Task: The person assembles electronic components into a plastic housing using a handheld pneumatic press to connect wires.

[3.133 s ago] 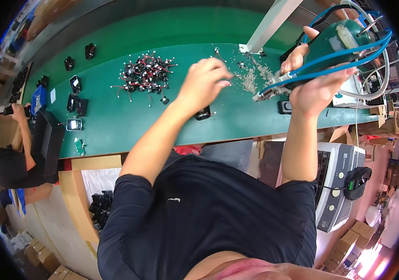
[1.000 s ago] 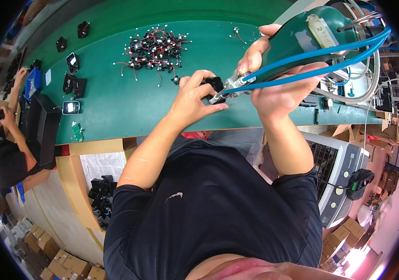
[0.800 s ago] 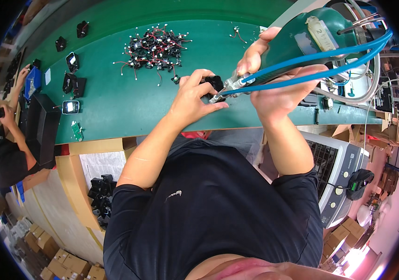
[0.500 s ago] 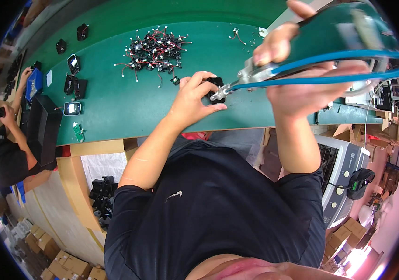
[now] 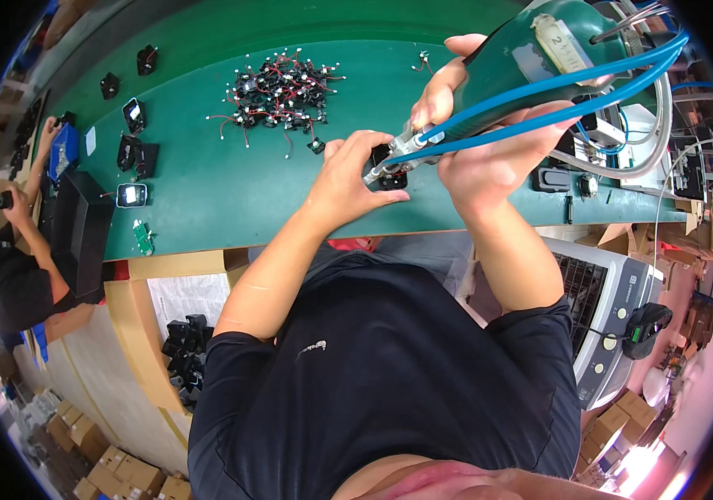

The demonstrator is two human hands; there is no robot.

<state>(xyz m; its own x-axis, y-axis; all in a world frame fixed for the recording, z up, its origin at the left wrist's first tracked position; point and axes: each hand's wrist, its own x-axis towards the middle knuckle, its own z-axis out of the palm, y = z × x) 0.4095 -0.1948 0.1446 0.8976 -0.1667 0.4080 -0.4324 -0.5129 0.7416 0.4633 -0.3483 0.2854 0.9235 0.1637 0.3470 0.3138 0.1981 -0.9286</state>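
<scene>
Black short-sleeve tee w/ small pale chest mark; 2 bare forearms, no gloves.

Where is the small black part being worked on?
Head view, centre: the small black part sits on the green bench under the left hand, at the driver's tip.

A green tabletop (image 5: 231,196) was seen. On it lay a heap of small black fans with red wires (image 5: 280,87), several single black fans (image 5: 133,117) at its left end, and a small green circuit board (image 5: 143,237) near the front edge.
</scene>
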